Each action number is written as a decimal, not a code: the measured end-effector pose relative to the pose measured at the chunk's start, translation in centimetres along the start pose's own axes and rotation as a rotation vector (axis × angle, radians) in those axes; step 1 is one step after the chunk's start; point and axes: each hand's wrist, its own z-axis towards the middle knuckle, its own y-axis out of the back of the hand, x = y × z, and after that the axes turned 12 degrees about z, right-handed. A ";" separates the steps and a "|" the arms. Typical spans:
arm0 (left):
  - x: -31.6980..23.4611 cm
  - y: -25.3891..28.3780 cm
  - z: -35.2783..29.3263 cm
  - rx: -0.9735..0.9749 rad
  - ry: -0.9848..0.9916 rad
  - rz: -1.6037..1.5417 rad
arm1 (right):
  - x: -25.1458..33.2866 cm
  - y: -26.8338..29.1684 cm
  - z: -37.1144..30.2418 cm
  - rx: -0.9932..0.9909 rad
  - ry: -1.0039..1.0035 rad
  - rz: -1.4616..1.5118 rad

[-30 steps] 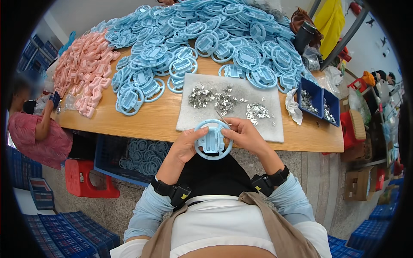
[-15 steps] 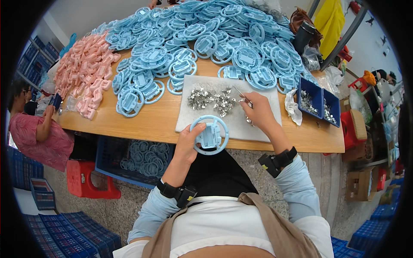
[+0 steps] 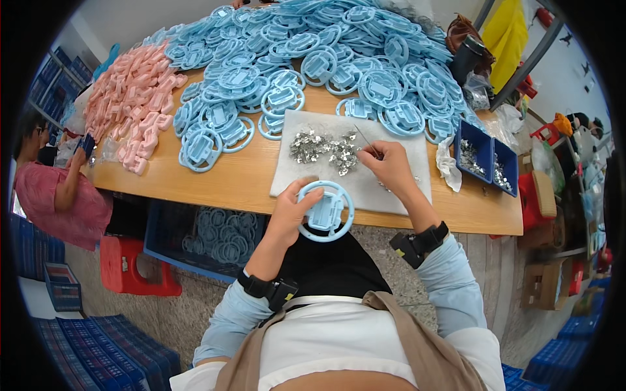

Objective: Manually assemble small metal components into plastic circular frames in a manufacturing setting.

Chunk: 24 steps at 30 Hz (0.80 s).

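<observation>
My left hand (image 3: pixel 291 212) grips the left rim of a round light-blue plastic steering-wheel-shaped piece (image 3: pixel 325 214), its hollow boxy middle turned up. The piece is just off the table's near edge, above my lap. My right hand (image 3: pixel 390 165) is closed on slim metal tweezers (image 3: pixel 362 135), whose thin end points up and to the left. The hand is over a white foam sheet (image 3: pixel 287 177), just right of a heap of small shiny metal clips (image 3: pixel 343 156). A second heap of such clips (image 3: pixel 308 147) lies left of it.
A big pile of blue wheel pieces (image 3: pixel 280 58) covers the table's far side; pink plastic parts (image 3: pixel 134 98) lie at left. Two blue bins (image 3: pixel 484 171) of metal bits and a crumpled tissue (image 3: pixel 447 163) are at right. A person (image 3: pixel 62 195) sits at far left, near a red stool (image 3: pixel 134 266).
My left hand and the blue wheel piece have shifted slightly right and down. My right hand has stayed near the clips, and the tweezers now point more steeply up.
</observation>
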 end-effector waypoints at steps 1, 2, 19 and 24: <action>-0.3 -0.5 0.1 0.027 -0.069 -0.026 | 0.1 -0.8 -0.4 0.000 -0.007 0.109; -0.3 -0.9 0.3 0.034 -0.101 0.016 | 0.0 -1.7 -0.7 0.000 -0.015 0.218; 0.0 -0.3 1.1 -0.097 -0.414 0.416 | 1.1 -5.4 -3.4 0.100 0.112 0.386; -0.5 0.0 0.8 -0.043 -0.362 0.451 | 2.5 -4.1 -2.8 0.243 0.218 0.211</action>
